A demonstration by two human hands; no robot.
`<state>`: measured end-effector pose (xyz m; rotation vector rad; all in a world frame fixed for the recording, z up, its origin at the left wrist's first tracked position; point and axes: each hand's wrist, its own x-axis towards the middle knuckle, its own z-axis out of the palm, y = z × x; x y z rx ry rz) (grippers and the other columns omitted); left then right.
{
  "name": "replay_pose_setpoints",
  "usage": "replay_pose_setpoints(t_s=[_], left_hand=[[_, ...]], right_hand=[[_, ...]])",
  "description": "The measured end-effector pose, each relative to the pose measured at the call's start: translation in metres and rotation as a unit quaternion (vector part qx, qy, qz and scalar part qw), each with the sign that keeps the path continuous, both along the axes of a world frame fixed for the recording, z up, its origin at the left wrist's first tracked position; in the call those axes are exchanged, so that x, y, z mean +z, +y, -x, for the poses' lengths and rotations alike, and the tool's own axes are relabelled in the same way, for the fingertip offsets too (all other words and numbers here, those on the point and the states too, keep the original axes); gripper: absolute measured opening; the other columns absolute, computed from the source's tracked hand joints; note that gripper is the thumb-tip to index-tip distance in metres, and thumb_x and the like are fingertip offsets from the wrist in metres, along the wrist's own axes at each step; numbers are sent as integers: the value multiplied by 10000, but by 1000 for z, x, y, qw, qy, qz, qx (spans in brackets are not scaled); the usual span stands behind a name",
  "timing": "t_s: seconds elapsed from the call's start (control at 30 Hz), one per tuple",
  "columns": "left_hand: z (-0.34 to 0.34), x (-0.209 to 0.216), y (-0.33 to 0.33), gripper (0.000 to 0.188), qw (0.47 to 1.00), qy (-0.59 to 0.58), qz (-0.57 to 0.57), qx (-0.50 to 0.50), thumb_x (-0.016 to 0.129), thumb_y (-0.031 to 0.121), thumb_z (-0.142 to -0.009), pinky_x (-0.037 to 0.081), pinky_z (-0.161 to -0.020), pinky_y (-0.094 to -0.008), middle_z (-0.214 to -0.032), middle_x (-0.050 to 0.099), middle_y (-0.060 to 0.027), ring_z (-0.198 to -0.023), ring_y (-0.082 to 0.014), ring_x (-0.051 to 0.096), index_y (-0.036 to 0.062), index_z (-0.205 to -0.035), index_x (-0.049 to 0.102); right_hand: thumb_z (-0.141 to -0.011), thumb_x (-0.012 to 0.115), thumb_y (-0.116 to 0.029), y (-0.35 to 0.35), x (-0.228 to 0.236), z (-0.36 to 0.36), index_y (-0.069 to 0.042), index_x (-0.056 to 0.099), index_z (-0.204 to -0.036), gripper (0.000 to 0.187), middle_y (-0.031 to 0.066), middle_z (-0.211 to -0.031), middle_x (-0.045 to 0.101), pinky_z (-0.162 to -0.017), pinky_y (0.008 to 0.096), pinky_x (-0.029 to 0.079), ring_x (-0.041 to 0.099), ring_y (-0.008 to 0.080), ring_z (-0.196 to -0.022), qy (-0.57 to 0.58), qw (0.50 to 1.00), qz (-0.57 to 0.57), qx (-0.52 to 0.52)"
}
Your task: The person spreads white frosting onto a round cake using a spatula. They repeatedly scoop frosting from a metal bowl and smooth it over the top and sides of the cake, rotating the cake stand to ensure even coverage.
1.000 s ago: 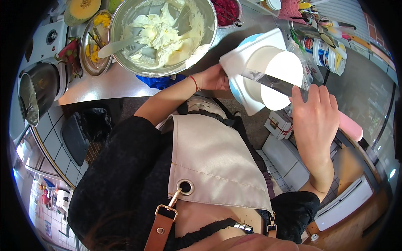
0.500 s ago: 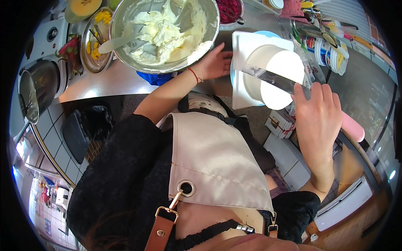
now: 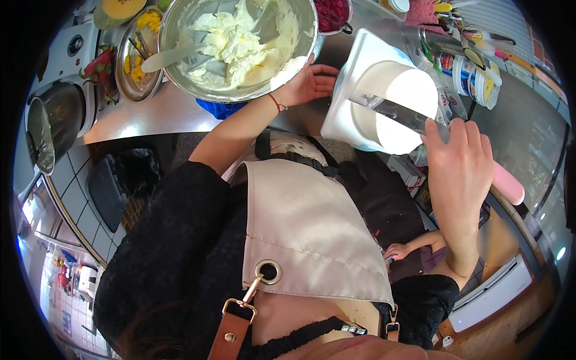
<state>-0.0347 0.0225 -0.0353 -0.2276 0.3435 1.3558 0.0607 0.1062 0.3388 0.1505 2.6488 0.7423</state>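
Observation:
A round cake coated in smooth white cream (image 3: 414, 90) stands on a square white board (image 3: 342, 111), over a pale blue turntable (image 3: 367, 149) that shows at the edges. My right hand (image 3: 459, 159) is closed around a spatula with a pink handle (image 3: 507, 182). The metal blade (image 3: 393, 113) lies across the cake and appears to rest on the cream. My left hand (image 3: 309, 84) is open, fingers stretched towards the board's left edge; whether they touch it I cannot tell. Just beside that hand sits a large metal bowl of whipped cream (image 3: 240, 48), with a pale spatula (image 3: 159, 60) in it.
Left of the bowl are a dish of yellow fruit pieces (image 3: 137, 66), a dragon fruit (image 3: 102, 72) and a cut melon (image 3: 117, 12). A bowl of magenta fruit (image 3: 330, 15) stands behind. Tools and tubs (image 3: 474, 75) crowd the right. Another person's hand (image 3: 397, 251) shows below.
The square board has turned under the cake, its corners now tilted. My spatula has stayed almost in place. Another person's hand and dark clothing have come into view at the lower right.

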Motion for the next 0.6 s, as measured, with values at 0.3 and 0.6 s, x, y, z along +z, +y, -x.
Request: replay_pose_setpoints(t_s=[0.3, 0.6], left_hand=[[-32, -1, -13, 681, 981, -67, -40, -177, 348, 641, -999, 514, -966, -415, -1123, 701, -204, -1022, -302, 695, 70, -1341, 493], [-4, 20, -2, 671, 999, -8, 34, 20, 302, 618, -1012, 378, -1081, -405, -1256, 632, -154, -1161, -289, 589, 73, -1366, 467]], right_hand=[[-719, 688, -59, -2, 1, -4, -40, 701, -837, 120, 61, -738, 553, -664, 332, 442, 569, 222, -780, -13, 1000, 2, -15], [-705, 688, -53, -8, 0, -14, -32, 704, -827, 126, 76, -747, 572, -672, 336, 451, 582, 229, -798, 4, 1000, 1, -21]])
